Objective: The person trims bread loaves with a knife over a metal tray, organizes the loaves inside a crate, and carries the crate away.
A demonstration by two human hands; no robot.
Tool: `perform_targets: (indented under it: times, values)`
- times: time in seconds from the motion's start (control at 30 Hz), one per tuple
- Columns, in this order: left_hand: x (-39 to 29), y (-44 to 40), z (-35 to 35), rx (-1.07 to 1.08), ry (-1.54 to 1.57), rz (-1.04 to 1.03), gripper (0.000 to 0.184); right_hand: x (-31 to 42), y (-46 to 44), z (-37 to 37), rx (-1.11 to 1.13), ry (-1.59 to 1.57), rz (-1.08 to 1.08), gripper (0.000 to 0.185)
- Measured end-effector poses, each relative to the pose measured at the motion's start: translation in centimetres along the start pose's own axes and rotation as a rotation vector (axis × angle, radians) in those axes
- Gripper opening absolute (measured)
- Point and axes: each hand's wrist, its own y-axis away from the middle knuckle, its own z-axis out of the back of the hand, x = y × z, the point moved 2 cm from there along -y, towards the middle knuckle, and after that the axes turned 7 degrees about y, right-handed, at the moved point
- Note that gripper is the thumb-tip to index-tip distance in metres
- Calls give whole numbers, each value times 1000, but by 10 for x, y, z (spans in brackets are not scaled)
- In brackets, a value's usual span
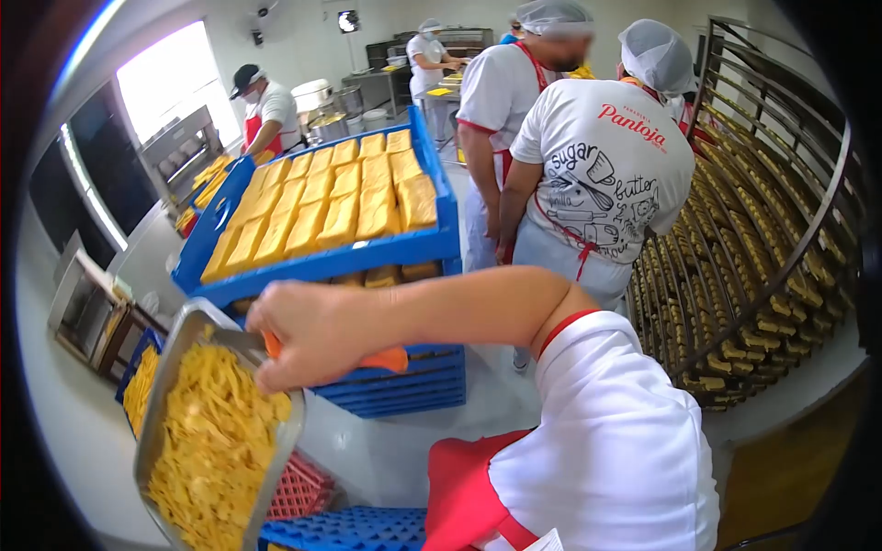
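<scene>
My right hand (308, 331) reaches across to the left, its fingers wrapped round an orange handle (384, 359). A flat grey blade (230, 338) extends from the fist over the far end of a metal tray (296, 422). Yellow shredded pieces (213, 441) fill the tray, which stands tilted at the lower left. Whether the blade touches them is hard to tell. My left hand does not show.
Blue crates (441, 207) with rows of yellow blocks (340, 216) are stacked ahead. A person (597, 165) stands beside a co-worker (496, 92) ahead right. A tall rack (735, 239) is at the right. Blue (349, 528) and red crates (299, 487) lie below.
</scene>
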Motion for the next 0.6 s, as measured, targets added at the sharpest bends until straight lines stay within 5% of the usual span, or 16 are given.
perform_targets:
  times: [0.23,0.37,0.6]
  values:
    - [49,-181,-102,26,-283,-160,50,-56,-23,136,-179,72,-201,23]
    - [67,-269,-155,64,-490,-145,50,-89,-33,172,-236,202,-312,24]
    - [104,-384,-230,519,-728,-32,13,-169,-77,187,-159,590,-547,28]
